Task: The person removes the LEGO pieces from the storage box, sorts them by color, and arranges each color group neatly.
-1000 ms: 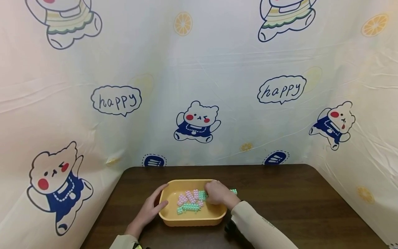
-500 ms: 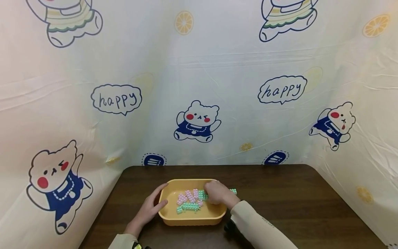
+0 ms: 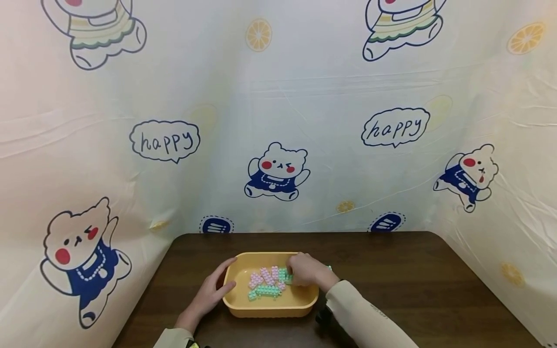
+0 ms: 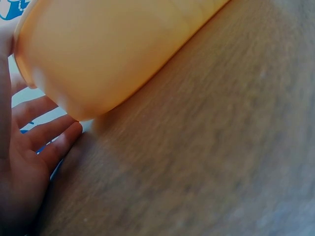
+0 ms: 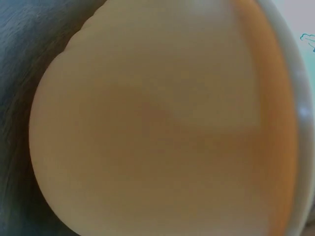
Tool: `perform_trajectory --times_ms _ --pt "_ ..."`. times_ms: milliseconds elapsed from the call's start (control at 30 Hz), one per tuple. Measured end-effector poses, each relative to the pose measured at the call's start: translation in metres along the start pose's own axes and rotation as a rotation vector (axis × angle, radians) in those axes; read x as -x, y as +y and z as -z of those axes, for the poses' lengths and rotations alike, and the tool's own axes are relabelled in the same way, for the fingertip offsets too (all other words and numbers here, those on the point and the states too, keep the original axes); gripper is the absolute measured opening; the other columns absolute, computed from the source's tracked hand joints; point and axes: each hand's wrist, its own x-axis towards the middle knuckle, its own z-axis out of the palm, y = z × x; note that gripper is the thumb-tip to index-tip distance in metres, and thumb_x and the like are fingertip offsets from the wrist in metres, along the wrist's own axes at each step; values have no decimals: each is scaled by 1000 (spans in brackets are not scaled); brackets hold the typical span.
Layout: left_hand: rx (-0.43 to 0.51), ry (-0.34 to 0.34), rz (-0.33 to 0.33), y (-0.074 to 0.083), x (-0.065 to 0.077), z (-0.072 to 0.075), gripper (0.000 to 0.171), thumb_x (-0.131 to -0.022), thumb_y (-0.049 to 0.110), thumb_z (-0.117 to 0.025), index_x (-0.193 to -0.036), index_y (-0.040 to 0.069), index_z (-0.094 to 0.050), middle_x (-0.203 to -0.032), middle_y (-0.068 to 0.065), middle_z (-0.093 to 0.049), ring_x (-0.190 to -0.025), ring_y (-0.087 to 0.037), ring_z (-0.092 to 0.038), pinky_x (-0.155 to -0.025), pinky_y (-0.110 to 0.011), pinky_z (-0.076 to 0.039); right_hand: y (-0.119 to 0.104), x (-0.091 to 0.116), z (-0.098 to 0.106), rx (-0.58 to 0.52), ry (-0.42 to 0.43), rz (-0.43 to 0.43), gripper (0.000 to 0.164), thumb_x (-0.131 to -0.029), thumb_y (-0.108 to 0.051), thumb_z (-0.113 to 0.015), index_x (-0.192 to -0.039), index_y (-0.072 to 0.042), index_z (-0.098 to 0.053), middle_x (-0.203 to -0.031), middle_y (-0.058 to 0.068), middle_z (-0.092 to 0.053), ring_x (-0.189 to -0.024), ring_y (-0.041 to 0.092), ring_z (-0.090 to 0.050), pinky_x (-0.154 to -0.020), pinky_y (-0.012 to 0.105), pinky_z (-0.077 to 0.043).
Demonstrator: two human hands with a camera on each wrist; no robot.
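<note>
A yellow plastic tray [image 3: 270, 313] stands on the table with pink toy building blocks [image 3: 266, 276] and green toy building blocks [image 3: 266, 291] inside. My left hand [image 3: 210, 291] grips its left end, thumb over the rim and fingers around the far corner; in the left wrist view the left hand [image 4: 29, 152] has fingers against the tray's outer wall [image 4: 98, 59]. My right hand [image 3: 306, 270] reaches into the right part of the tray with curled fingers beside green blocks [image 3: 284, 275]. Its fingertips are hidden, and the right wrist view shows only the tray's outside [image 5: 147, 123].
A dark wooden table [image 3: 413, 290] surrounds the tray. Just past my right wrist, a bit of green [image 3: 329, 268] shows, mostly covered. Behind and at both sides hangs a pale printed curtain [image 3: 339, 164].
Both hands and the tray stay nearly in place, apart from a slight shift of the head view. Less of the green bit beyond my right wrist is visible.
</note>
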Motion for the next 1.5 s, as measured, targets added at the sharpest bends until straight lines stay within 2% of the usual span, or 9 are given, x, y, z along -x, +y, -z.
perform_trajectory --times_ms 133,333,600,767,967,1167,1500 --pt "1 -6 8 -1 0 -1 59 -94 30 -64 -147 23 -40 -151 -5 -44 -133 -28 -47 -106 -45 -40 0 3 5 -22 -2 8 8 -81 -13 -74 -87 -15 -71 -76 -8 -59 -63 10 -49 -55 23 -45" --pt "16 -10 15 -2 -1 0 59 -93 29 -64 -147 24 -41 -151 -5 -44 -134 -28 -47 -105 -41 -40 2 8 14 -29 25 54 14 -80 -21 -77 -90 -14 -71 -75 -8 -58 -64 8 -52 -57 22 -47" --pt "15 -8 31 -2 -1 0 59 -93 30 -64 -147 25 -40 -151 -5 -44 -134 -28 -47 -105 -43 -41 5 14 26 -99 42 92 15 -79 -19 -79 -92 -14 -72 -80 -7 -60 -69 8 -53 -60 22 -47" --pt "16 -10 38 -3 -1 -1 59 -93 30 -64 -147 26 -40 -151 -5 -43 -133 -28 -48 -104 -43 -41 9 18 35 -140 86 109 18 -78 -20 -78 -94 -17 -70 -85 -5 -64 -73 8 -54 -64 22 -48" --pt "13 -8 17 -2 -1 0 59 -93 28 -64 -147 25 -40 -151 -5 -43 -133 -28 -48 -104 -38 -41 19 25 50 -160 154 133 20 -77 -19 -75 -96 -19 -69 -86 -8 -63 -75 9 -56 -65 22 -49" --pt "-6 -6 -5 -3 -2 0 59 -94 28 -64 -148 24 -40 -151 -6 -43 -133 -29 -48 -104 -40 -41 30 34 62 -205 188 106 23 -78 -16 -74 -101 -15 -71 -89 -6 -66 -77 9 -58 -68 23 -51" --pt "7 -13 -8 -4 -2 0 59 -94 28 -63 -148 24 -39 -152 -6 -42 -135 -29 -46 -105 -34 -40 60 46 61 -192 253 105 17 -79 -16 -71 -97 -15 -72 -88 -7 -65 -73 8 -57 -64 24 -50"
